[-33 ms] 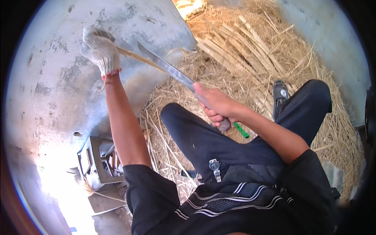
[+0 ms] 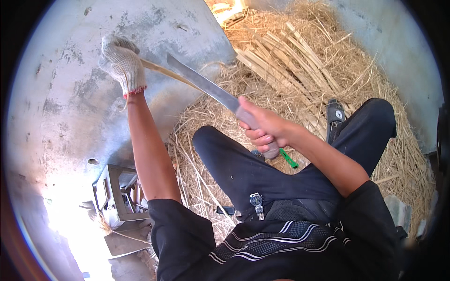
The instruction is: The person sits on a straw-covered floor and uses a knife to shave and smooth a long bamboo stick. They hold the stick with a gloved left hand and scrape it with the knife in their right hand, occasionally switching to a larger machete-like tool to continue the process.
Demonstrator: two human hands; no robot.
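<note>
In the head view, the left hand [image 2: 123,64], in one white glove [image 2: 131,75], is clenched round one pale strip [image 2: 168,71] reaching toward one knife [image 2: 201,85]; whether they touch, I cannot tell. The right hand [image 2: 267,127] grasps the knife's handle. One watch [image 2: 256,200] rests against the trousers [image 2: 276,182]. Several slats [image 2: 286,65], overlapping, lie near the straw's [image 2: 408,140] far edge. One box [image 2: 133,216], beyond its left edge, holds scraps [image 2: 138,196] too small to tell.

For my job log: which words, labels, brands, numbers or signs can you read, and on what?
None can be read.
Watch: face too small to read.
Shoe badge: too small to read.
Knife: no lettering visible.
</note>
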